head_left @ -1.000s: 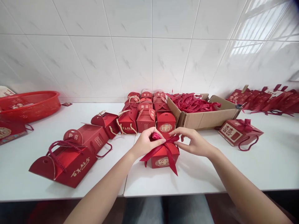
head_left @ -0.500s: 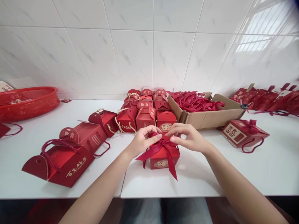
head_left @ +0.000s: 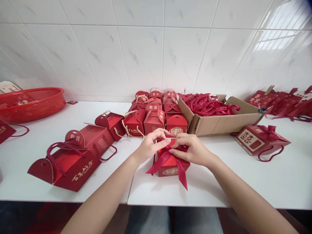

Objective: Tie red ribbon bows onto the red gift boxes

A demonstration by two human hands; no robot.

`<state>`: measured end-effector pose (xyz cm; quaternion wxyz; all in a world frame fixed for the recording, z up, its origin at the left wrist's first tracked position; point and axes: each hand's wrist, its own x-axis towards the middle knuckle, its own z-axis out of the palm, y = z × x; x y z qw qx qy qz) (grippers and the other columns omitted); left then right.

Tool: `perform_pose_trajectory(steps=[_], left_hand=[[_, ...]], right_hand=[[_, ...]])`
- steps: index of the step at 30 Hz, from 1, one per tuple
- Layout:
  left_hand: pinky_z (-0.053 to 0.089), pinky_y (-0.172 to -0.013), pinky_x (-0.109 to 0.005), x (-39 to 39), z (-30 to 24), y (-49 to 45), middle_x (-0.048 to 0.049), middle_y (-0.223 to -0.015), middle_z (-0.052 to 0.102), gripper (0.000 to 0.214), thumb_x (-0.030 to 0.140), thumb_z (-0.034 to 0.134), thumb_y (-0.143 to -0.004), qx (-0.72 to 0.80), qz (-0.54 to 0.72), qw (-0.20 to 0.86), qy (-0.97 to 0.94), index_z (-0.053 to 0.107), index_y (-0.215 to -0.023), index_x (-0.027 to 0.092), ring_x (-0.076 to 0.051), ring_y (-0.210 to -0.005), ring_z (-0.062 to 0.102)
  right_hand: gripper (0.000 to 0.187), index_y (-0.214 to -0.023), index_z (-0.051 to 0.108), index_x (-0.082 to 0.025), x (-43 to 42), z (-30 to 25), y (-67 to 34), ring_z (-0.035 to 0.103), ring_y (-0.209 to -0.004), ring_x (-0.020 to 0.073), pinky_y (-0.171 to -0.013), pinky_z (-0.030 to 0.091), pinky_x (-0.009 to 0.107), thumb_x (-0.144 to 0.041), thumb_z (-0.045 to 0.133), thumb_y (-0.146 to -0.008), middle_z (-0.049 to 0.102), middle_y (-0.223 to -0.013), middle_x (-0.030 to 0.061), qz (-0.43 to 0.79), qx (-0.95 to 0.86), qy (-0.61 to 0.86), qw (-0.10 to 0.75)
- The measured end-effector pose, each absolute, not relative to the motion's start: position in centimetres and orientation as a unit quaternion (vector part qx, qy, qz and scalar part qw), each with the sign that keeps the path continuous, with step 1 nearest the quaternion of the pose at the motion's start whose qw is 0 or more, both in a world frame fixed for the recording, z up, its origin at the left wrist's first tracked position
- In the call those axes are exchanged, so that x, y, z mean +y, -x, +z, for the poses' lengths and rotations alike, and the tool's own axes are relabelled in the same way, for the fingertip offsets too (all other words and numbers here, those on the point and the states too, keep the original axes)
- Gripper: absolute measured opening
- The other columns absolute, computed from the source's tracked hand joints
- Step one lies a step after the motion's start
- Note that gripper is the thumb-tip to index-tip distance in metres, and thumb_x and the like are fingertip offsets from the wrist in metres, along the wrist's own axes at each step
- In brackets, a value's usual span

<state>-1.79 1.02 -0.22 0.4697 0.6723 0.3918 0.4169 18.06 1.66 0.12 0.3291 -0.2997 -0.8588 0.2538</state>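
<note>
A small red gift box [head_left: 168, 171] with a gold emblem stands in front of me near the table's front edge. Dark red satin ribbon [head_left: 182, 175] is tied on its top, with two loose tails hanging forward. My left hand [head_left: 154, 145] pinches the ribbon at the left of the knot. From the other side, my right hand [head_left: 188, 148] has thumb and fingers closed on the ribbon at the knot. The fingers partly hide the bow's loops and the box top.
Several red gift boxes [head_left: 154, 120] stand grouped behind, against the tiled wall. A cardboard box [head_left: 224, 125] holds a heap of red ribbons [head_left: 209, 105]. Another bowed box [head_left: 263, 139] sits right; rope-handled boxes [head_left: 80, 172] lie left, before a red plastic basket [head_left: 44, 107].
My right hand has moved left to the knot and closed its fingers on the ribbon. My left hand stays at the bow. The view has shifted slightly.
</note>
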Motion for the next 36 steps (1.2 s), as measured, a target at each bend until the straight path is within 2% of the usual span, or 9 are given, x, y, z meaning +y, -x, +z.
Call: perform_pose_trajectory(steps=[7,13,17,20,23,26,31,36], left_hand=[[0.035,-0.096,-0.037,1.3,-0.3,1.8,-0.0048,-0.104,0.052,0.028,0.03,0.062,-0.08,0.417,0.401,0.405,-0.708,0.045,-0.062,0.017,-0.02,-0.1,0.052],[0.033,-0.099,-0.04,1.4,0.1,1.9,-0.0051,-0.103,0.054,0.026,0.028,0.063,-0.078,0.443,0.385,0.339,-0.735,0.047,-0.06,0.018,-0.022,-0.103,0.051],[0.037,-0.092,-0.034,1.1,0.7,1.9,-0.0036,-0.097,0.054,0.028,0.03,0.062,-0.079,0.436,0.4,0.379,-0.712,0.044,-0.062,0.018,-0.019,-0.094,0.052],[0.039,-0.081,-0.03,0.9,1.2,2.0,-0.0017,-0.09,0.055,0.028,0.032,0.059,-0.083,0.432,0.41,0.422,-0.683,0.041,-0.067,0.018,-0.015,-0.082,0.05],[0.039,-0.077,-0.028,1.0,1.6,2.3,-0.0019,-0.09,0.057,0.027,0.033,0.059,-0.084,0.435,0.41,0.436,-0.673,0.041,-0.07,0.019,-0.014,-0.081,0.05],[0.04,-0.079,-0.029,1.0,1.7,2.6,-0.0026,-0.092,0.058,0.025,0.031,0.061,-0.083,0.435,0.405,0.438,-0.675,0.043,-0.072,0.018,-0.015,-0.085,0.052],[0.042,-0.082,-0.029,0.8,1.4,2.6,-0.0015,-0.093,0.058,0.02,0.03,0.065,-0.081,0.445,0.403,0.432,-0.673,0.049,-0.078,0.019,-0.014,-0.087,0.054],[0.044,-0.081,-0.029,0.6,1.2,2.4,-0.0013,-0.095,0.059,0.021,0.029,0.068,-0.079,0.446,0.396,0.446,-0.667,0.05,-0.078,0.019,-0.015,-0.089,0.056]], right_hand=[[0.02,-0.062,0.051,-0.017,1.2,-0.2,-17.7,0.046,-0.061,0.0103,-0.057,0.036,0.023,-0.018,0.061,-0.079,0.052,-0.065,-0.001,0.235,-0.849,0.324,0.345],[0.018,-0.062,0.05,-0.017,1.0,-0.3,-17.5,0.043,-0.061,0.0103,-0.056,0.034,0.023,-0.015,0.059,-0.077,0.05,-0.064,-0.0014,0.214,-0.853,0.328,0.344],[0.019,-0.064,0.056,-0.017,0.9,0.1,-17.7,0.045,-0.061,0.0105,-0.056,0.034,0.023,-0.021,0.061,-0.082,0.052,-0.064,-0.0007,0.218,-0.847,0.327,0.357],[0.017,-0.077,0.062,-0.018,1.2,0.0,-18.8,0.046,-0.062,0.0107,-0.058,0.036,0.024,-0.033,0.063,-0.085,0.056,-0.068,0.0002,0.257,-0.823,0.34,0.376],[0.025,-0.085,0.057,-0.018,1.6,-0.2,-20.4,0.042,-0.061,0.0101,-0.055,0.034,0.023,-0.041,0.067,-0.081,0.052,-0.07,-0.0018,0.309,-0.802,0.359,0.365],[0.029,-0.082,0.053,-0.019,1.8,-0.2,-21.2,0.04,-0.06,0.0095,-0.053,0.033,0.022,-0.043,0.069,-0.078,0.047,-0.067,-0.0036,0.349,-0.802,0.355,0.332],[0.027,-0.075,0.055,-0.017,1.9,-0.4,-20.6,0.049,-0.06,0.0094,-0.053,0.036,0.021,-0.042,0.061,-0.085,0.056,-0.068,-0.0009,0.383,-0.798,0.345,0.312],[0.026,-0.072,0.056,-0.017,2.2,-0.8,-20.5,0.05,-0.063,0.0098,-0.056,0.039,0.022,-0.037,0.059,-0.088,0.058,-0.071,0.0003,0.389,-0.789,0.327,0.345]])
